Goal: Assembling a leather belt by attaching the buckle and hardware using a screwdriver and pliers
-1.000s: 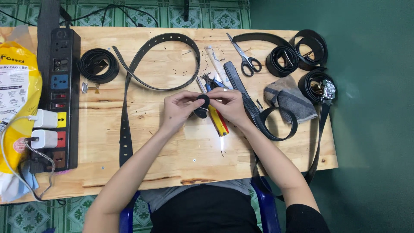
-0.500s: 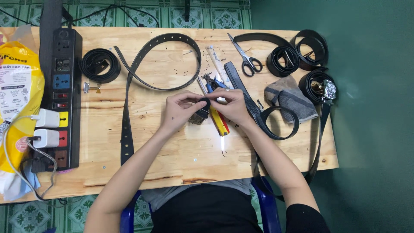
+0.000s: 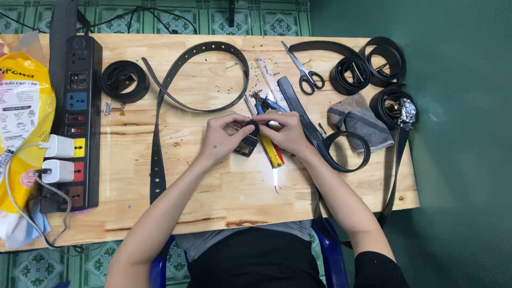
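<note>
Desk [image 3: 213, 208] carries the long black belt [image 3: 160, 133] laid open, others coiled; nothing finished shows. Yellow bag [image 3: 21, 106] with a white label lies at its left edge. Both my grips, left hand [image 3: 223, 137] and right hand [image 3: 287, 132], pinch the black buckle piece [image 3: 249, 136] mid-desk, its fitting unfinished, I judge.

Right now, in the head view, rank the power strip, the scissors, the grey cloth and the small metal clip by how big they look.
1. Power strip, by far the longest.
2. Grey cloth and scissors: the cloth covers more area, the scissors look about as long, so unsure.
3. Small metal clip, clearly smallest.
</note>
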